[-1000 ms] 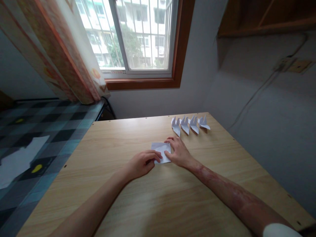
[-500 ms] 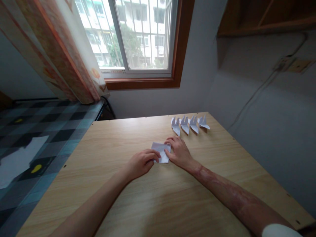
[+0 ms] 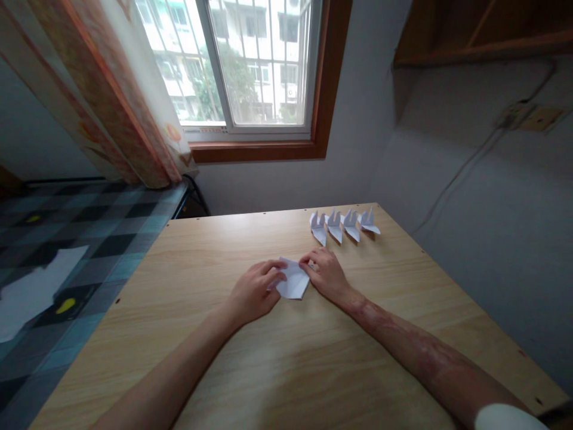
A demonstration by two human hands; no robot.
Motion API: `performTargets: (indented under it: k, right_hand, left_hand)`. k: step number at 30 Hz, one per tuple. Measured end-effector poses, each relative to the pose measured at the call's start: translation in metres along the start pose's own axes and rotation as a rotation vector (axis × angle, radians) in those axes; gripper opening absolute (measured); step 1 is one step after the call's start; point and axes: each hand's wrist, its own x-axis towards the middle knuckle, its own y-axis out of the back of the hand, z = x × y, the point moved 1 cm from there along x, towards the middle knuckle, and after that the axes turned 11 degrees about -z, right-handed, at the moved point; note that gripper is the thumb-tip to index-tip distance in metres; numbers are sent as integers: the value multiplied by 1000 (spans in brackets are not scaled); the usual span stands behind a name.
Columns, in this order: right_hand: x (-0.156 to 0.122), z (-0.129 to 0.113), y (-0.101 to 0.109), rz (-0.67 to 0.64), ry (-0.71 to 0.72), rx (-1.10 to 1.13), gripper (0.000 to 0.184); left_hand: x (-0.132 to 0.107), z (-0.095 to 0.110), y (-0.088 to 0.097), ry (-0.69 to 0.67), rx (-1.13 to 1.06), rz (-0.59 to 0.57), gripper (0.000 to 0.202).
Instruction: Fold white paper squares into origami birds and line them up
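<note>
A small folded white paper (image 3: 293, 282) lies on the wooden table (image 3: 286, 358) between my hands. My left hand (image 3: 253, 291) has its fingers curled and pinches the paper's left edge. On the paper's right upper corner, my right hand (image 3: 326, 275) pinches it with thumb and forefinger. The paper now shows a pointed lower tip and a raised fold.
Several finished white paper figures (image 3: 344, 224) stand in a row at the table's far right. A bed with a checked cover (image 3: 67, 251) and a white sheet on it lies left of the table. A window and curtain are behind; a wall is close on the right.
Both hands drew closer on the paper and went from pressing it flat to pinching its edges. The paper has been folded into a narrower, pointed shape.
</note>
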Motion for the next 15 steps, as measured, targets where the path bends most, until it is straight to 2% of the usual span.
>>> performTargets:
  k: [4,15]
  right_hand:
    - [-2,-2,0,-18,6,-68,6]
    - [-4,-6,-1,-34,41,-141,15]
  left_hand:
    - [2,2,2,60,18,-23,45]
    - [2,2,2,49,21,-43,41]
